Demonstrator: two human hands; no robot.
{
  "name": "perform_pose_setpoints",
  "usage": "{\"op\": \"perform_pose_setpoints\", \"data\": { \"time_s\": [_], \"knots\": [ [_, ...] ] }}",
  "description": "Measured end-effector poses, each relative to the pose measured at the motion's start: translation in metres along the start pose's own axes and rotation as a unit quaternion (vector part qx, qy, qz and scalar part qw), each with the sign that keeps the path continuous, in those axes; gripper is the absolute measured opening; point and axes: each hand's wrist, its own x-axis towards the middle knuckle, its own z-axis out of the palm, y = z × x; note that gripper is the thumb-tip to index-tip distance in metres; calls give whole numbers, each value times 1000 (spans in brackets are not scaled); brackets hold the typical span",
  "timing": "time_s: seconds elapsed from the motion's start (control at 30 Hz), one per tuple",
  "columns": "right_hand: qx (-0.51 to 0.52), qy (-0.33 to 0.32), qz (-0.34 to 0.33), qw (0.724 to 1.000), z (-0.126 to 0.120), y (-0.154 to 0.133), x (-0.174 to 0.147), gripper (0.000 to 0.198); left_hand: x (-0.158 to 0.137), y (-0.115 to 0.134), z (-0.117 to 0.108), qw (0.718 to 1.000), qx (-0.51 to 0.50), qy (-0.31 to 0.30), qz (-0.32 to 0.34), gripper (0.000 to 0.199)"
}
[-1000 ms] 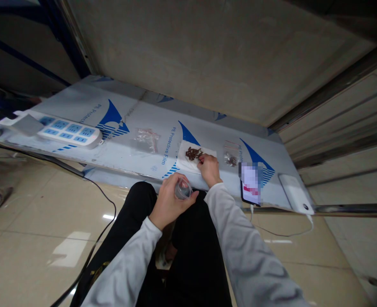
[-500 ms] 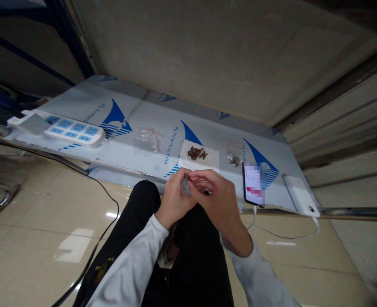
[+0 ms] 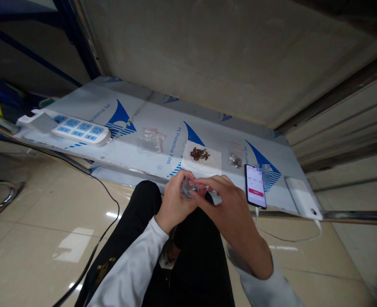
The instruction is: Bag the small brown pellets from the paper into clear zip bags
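Note:
Over my lap, at the table's front edge, my left hand (image 3: 175,198) is closed around a small clear plastic bag (image 3: 187,187). My right hand (image 3: 225,200) meets it from the right, its thumb and forefinger pinching at the bag's edge. The bag's contents, if any, are too small to make out. Just beyond the hands, a pile of small brown pieces (image 3: 199,154) lies on a white paper sheet (image 3: 214,164). To the right of the sheet is a clear zip bag (image 3: 236,160) with some brown pieces inside.
Flat clear bags (image 3: 154,138) lie left of the paper on the film-covered table (image 3: 137,160). A white power strip (image 3: 82,131) sits at the left end. On the right are a lit phone (image 3: 255,192) and a white power bank (image 3: 300,196) with cables hanging off the edge.
My right hand has shifted a little to the right and its fingers have spread from the left hand. More of the clear bag now shows between them. The camera view moved slightly.

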Motion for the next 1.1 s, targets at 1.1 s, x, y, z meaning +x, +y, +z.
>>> {"op": "perform_pose_setpoints", "data": {
  "time_s": [1.1],
  "knots": [
    [30, -33, 5, 999, 5, 30, -14, 17, -2, 5, 19, 998, 23, -54, 7, 25]
  ]
}}
